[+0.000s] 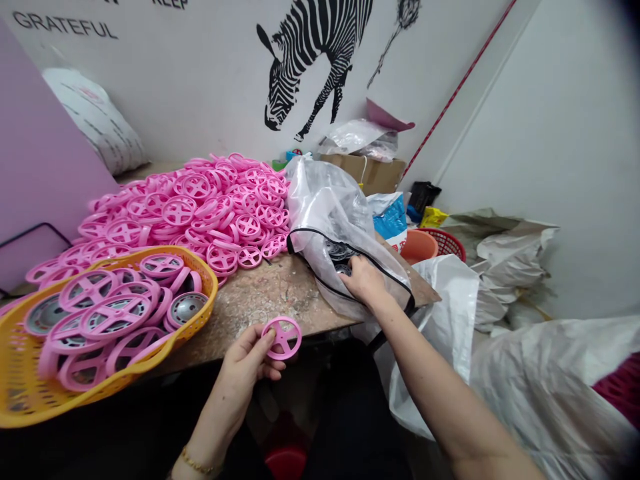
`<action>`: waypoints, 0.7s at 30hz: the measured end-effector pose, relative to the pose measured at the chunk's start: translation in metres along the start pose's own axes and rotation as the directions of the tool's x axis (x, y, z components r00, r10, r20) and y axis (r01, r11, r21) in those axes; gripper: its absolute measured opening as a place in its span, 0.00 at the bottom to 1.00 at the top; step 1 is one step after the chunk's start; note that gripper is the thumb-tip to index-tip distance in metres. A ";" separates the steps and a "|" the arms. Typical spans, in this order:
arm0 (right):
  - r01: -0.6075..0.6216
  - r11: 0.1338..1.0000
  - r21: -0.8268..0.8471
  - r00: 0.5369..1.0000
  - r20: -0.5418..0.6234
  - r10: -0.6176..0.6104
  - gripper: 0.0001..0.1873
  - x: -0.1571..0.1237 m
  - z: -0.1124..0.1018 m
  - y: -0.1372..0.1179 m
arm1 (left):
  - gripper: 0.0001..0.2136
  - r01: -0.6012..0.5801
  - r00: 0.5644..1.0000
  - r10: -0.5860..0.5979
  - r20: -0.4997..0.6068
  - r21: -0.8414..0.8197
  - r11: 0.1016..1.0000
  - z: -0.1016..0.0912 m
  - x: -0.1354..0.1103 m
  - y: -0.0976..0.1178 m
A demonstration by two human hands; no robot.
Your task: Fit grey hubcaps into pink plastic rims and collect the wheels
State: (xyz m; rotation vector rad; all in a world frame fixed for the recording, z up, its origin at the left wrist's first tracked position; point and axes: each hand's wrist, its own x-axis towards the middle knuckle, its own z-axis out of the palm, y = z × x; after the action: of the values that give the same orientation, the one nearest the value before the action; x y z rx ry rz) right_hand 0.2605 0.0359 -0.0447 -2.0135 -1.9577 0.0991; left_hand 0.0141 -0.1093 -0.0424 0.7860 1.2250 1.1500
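While pinching pink spoked plastic wheel (285, 338) in left hand (247, 355), extends right hand (365, 280), grip unclear, into clear plastic bag (327, 193) at worktop's (260, 290) edge.

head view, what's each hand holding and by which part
The left hand pinches a pink spoked ring by its rim. The right hand is at the dark discs in a clear bag; whether it grips one cannot be told.

Pink ring (285, 337), yellow basket (11, 363), black-and-white striped zebra (315, 30)
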 end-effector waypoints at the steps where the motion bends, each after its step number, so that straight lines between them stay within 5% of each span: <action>1: -0.007 1.000 0.016 1.000 -0.007 0.008 0.18 -0.001 -0.001 0.002 | 0.18 0.001 1.000 -0.001 -0.002 -0.002 1.000 0.000 0.001 0.000; 7: 0.002 0.974 0.229 0.995 -0.093 0.020 0.09 -0.013 -0.013 0.014 | 0.18 0.010 1.000 -0.011 -0.028 -0.032 0.999 0.004 0.004 0.002; 11: 0.106 0.766 0.633 0.980 -0.197 0.027 0.10 -0.035 -0.028 0.008 | 0.18 0.006 0.999 -0.007 -0.032 -0.049 0.999 0.007 0.006 0.003; 16: 0.007 0.417 0.909 0.990 0.053 -0.131 0.11 -0.073 -0.033 -0.024 | 0.18 -0.001 1.000 0.002 0.009 -0.057 0.998 0.012 0.009 -0.001; 21: -0.081 0.384 0.920 0.962 0.173 -0.212 0.07 -0.098 -0.016 -0.052 | 0.19 -0.007 0.999 0.009 0.052 -0.022 1.000 0.018 0.006 -0.001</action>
State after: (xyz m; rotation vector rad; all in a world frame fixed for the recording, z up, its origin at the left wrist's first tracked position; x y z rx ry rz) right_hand 0.2098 -0.0635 -0.0322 -1.1372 -1.4800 1.2329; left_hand 0.0315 -0.1018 -0.0415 0.8007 1.1657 1.1407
